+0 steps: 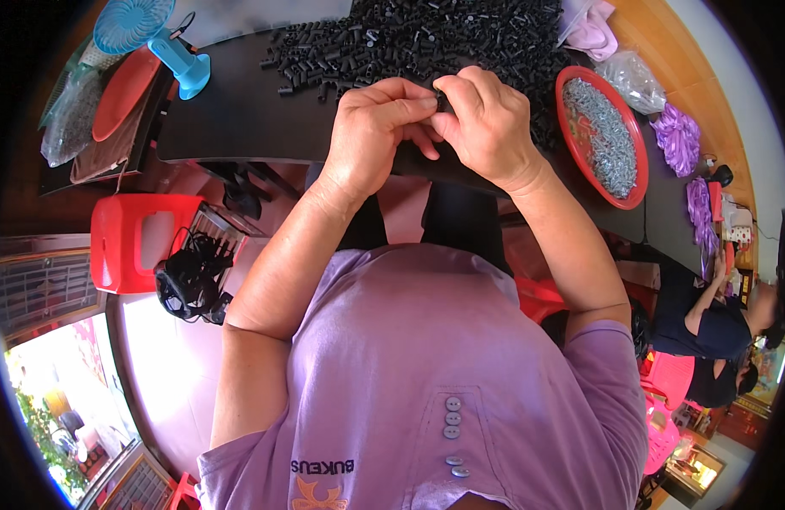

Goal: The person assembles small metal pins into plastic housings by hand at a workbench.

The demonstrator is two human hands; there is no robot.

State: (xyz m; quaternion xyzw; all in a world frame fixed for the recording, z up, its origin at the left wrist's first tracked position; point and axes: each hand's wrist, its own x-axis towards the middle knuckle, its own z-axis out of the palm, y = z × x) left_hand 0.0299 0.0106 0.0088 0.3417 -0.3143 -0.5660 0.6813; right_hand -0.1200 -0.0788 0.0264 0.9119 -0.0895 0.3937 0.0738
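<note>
Over the near edge of the dark table (231, 115), both my hands meet at the fingertips. My left hand (367, 127) is closed, its thumb and index finger pinching toward the right. Opposite it, my right hand (487, 123) is closed too, thumb and finger pressed together. A small black plastic piece (443, 103) shows between them; the fingers cover most of it. Just beyond lies a wide heap of short black tube-like pieces (418, 42). To the right of my right hand, a red oval tray (628, 202) holds many small silvery metal pieces (612, 140), perhaps screws.
A blue fan (191, 75) stands at the far left near a red plate (124, 93). Beyond the tray are a clear plastic bag (634, 81) and purple bundles (677, 140). A red stool (110, 246) stands at left. Another person (711, 327) sits at the right.
</note>
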